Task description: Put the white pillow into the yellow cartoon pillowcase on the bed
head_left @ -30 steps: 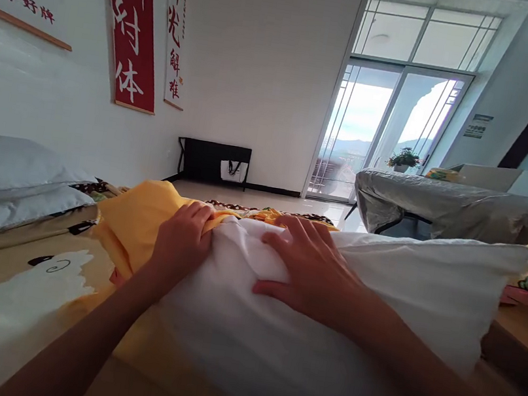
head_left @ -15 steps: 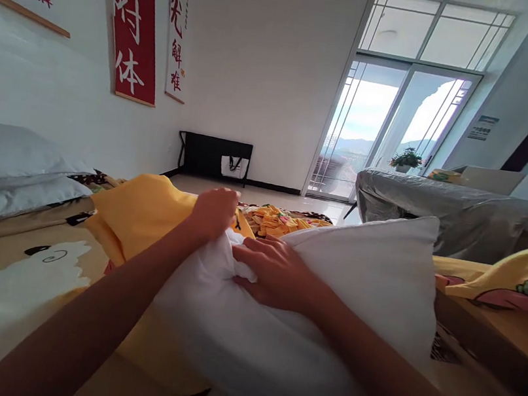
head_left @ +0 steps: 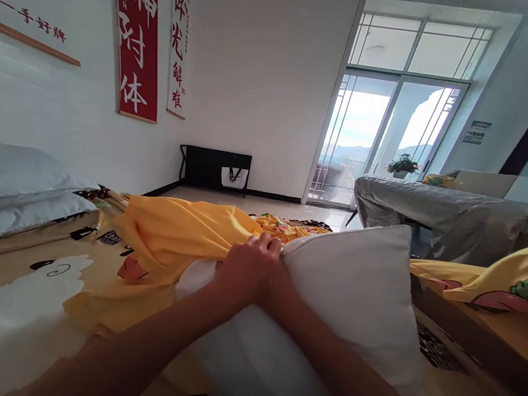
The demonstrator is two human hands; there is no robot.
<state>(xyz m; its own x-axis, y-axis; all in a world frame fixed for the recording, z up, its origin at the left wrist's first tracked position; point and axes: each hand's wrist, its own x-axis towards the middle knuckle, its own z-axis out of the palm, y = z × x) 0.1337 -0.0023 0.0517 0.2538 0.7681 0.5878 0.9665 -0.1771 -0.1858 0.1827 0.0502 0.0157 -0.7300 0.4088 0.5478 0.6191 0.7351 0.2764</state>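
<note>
Pale wall and glass door are backing the head view, patterned sheet spreading below. White pillow is lying on the sheet, front and centre, yellow cloth overlapping its left end. Left hand is curling tight, pinching bunched yellow cloth. Right hand is touching left, partly hidden on pillow; can't tell its grip.

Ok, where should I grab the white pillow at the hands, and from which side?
I'd take the raised upper-right corner of the white pillow, reaching in from the right. It juts up as a free point, clear of the left hand and right hand, which crowd together further left, where the yellow printed cloth partly covers it.
</note>
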